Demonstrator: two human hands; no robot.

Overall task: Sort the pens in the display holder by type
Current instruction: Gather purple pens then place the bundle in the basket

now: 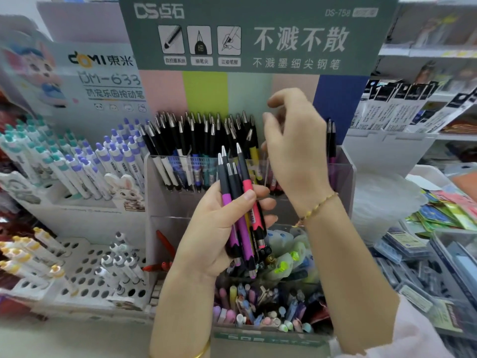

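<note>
Left hand (216,228) is clamped round a bundle of pens (233,192) with purple, pink and yellow grips, caps up, at 6 o'clock from the display holder (346,177) top row. I'd guess it's parking the strays there. Right hand (296,156) at 2 o'clock has its fingers curled by the row's right end. It's too blurry to tell if it's pinching anything.

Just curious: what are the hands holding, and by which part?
The left hand grips a bunch of pens around their coloured barrels; the right hand cannot be told.
</note>
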